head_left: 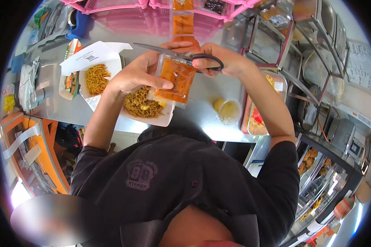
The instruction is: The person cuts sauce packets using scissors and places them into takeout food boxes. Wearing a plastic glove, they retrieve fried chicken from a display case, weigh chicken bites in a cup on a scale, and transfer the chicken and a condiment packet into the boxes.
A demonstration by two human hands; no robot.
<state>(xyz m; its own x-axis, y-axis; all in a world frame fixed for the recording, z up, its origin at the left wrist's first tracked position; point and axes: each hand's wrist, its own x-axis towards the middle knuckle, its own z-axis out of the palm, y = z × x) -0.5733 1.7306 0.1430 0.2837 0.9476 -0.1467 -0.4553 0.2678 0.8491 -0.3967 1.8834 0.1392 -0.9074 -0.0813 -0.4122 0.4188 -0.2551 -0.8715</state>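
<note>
My left hand [137, 75] grips a clear sachet of orange sauce [178, 80], its thumb pressed on the front. In my right hand [226, 58] is a pair of black-handled scissors [213, 61]. Their blades point left and lie across the sachet's upper edge; whether they cut into it I cannot tell. Behind my hands a strip of joined orange sachets [183, 24] runs up towards the pink baskets. Below my left hand sits a paper box of fried noodles [146, 108], partly hidden by the hand and sachet. Another open box of noodles [96, 78] is to its left.
A small lidded cup of yellowish liquid [229, 112] and a clear food container [257, 127] stand to the right. Pink baskets [119, 20] line the back. Metal racks [286, 45] rise at the right. An orange-framed cabinet [53, 156] is at the lower left.
</note>
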